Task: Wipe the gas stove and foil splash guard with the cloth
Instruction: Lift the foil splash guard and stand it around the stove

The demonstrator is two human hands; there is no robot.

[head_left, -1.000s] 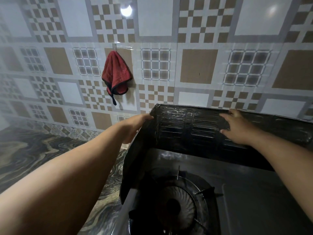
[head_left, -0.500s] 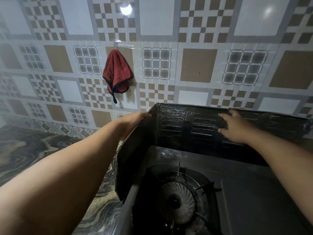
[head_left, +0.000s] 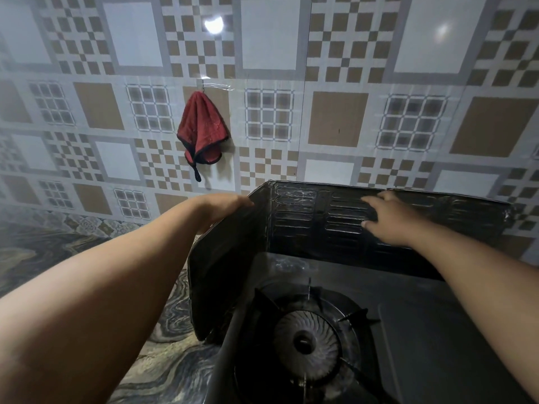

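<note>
A dark foil splash guard (head_left: 300, 220) stands folded around the back and left side of a black gas stove (head_left: 408, 330), whose round burner (head_left: 306, 342) sits in the lower middle. My left hand (head_left: 221, 208) grips the top corner of the guard's left panel from outside. My right hand (head_left: 385, 218) lies flat, fingers spread, against the back panel near its top edge. A red cloth (head_left: 201, 132) with a dark hem hangs from a hook on the wall, above and left of the guard, apart from both hands.
A patterned tile wall (head_left: 335, 118) rises straight behind the stove. A dark marbled countertop (head_left: 43, 252) stretches to the left and runs along the stove's left side. The stove's flat top continues to the right.
The left panel of the guard has swung outward to the left with my left hand on it. My right hand stays on the back panel. The view has tipped slightly.
</note>
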